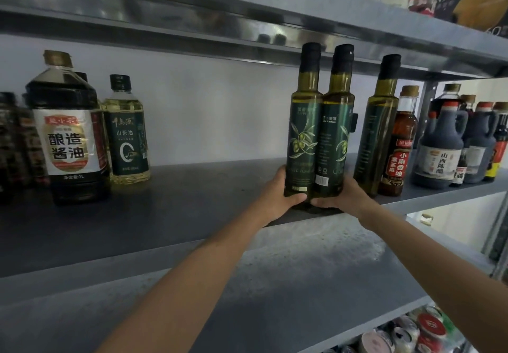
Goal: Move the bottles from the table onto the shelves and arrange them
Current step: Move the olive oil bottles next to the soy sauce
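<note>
Middle shelf: the pair is stood near its front edge, right of centre.

Left olive oil bottle and right olive oil bottle are held upright, touching side by side, just left of a third olive oil bottle.

They are judged to be full glass: heavy, rigid, smooth, breakable, and tall enough to tip. A hold on the label band is preferred to the base.

Left hand is wrapped round the left bottle's base, right hand round the right one's.

Fingers behind the bottles are hidden. Base contact with the shelf cannot be told. The table is not in view. Small print is blurred.
</note>
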The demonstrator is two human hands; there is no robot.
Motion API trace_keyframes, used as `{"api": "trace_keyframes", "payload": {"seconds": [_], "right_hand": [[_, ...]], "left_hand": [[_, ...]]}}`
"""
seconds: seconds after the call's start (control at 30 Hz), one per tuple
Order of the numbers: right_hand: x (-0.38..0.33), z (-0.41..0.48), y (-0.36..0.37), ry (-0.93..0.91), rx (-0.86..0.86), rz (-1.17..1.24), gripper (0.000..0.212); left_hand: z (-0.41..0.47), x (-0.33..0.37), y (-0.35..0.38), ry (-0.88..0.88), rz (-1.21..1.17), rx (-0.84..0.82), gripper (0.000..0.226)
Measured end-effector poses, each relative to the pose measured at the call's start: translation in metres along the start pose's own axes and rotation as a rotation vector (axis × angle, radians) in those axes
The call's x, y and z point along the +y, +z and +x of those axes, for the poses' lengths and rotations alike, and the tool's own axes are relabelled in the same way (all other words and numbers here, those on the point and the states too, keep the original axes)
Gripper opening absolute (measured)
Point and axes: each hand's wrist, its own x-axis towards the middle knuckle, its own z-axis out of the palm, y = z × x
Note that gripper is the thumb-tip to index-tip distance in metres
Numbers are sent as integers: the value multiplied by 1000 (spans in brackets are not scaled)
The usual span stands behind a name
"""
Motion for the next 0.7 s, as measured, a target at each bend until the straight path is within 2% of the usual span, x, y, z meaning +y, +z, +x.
{"api": "trace_keyframes", "payload": {"seconds": [0.07, 0.13, 0.23, 0.33, 0.4, 0.57, 0.63, 0.7], "right_hand": [[-9, -6, -9, 22, -188, 133, 78], [-9, -10, -16, 23, -271, 211, 65], [-5, -9, -12, 15, -136, 160, 59], [-7, -6, 0, 43, 39, 61, 77], [-12, -4, 6, 46, 82, -15, 91], [-29, -4, 27, 1, 71, -133, 84], [-35, 1, 43, -18, 56, -189, 104], [-44, 4, 63, -62, 27, -215, 113]], "left_hand": [[0, -1, -1, -6, -17, 7, 70], [0, -3, -2, -18, -35, 14, 66], [2, -4, -4, -14, -31, 31, 62], [4, -8, -6, -1, -20, 79, 57], [5, -12, -10, 16, 16, 100, 55], [1, -25, -34, 42, 127, 95, 55], [-2, -32, -49, 36, 162, 108, 55], [-7, -39, -67, 25, 180, 129, 56]]}}
